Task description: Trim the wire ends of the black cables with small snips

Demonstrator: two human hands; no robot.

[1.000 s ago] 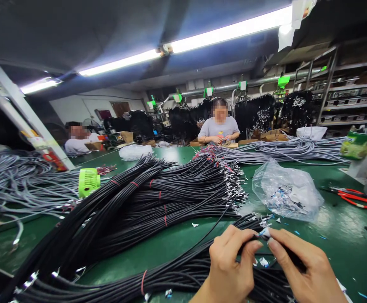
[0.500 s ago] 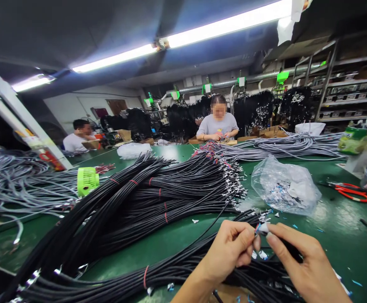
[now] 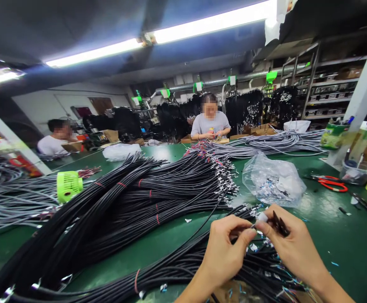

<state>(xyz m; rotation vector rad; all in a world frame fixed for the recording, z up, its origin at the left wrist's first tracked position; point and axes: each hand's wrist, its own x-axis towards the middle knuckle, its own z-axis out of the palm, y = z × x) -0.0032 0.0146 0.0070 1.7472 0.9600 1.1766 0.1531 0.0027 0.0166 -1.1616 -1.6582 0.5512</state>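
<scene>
Nearest you, black cables [image 3: 167, 273] ran slantwise under both wrists. Left hand [image 3: 225, 244]: finger and thumb pinched together on a thin cable end [image 3: 253, 227], which lay between the two hands, long axis roughly crosswise, tip towards the right; most of it was hidden. Right hand [image 3: 292, 244]: finger and thumb closed on a white piece [image 3: 262, 216], just beside that end; whether they touched, couldn't tell. A dark tool [image 3: 280, 224] sat in your right palm. Left fingers nearer the cable. Beyond: cut wire ends close ahead, then a clear bag [image 3: 273, 179] of scraps. Open green tabletop [image 3: 320, 235] right of your right hand; red-handled pliers [image 3: 333, 184] past it. Far side, a seated person [image 3: 210, 122].
</scene>
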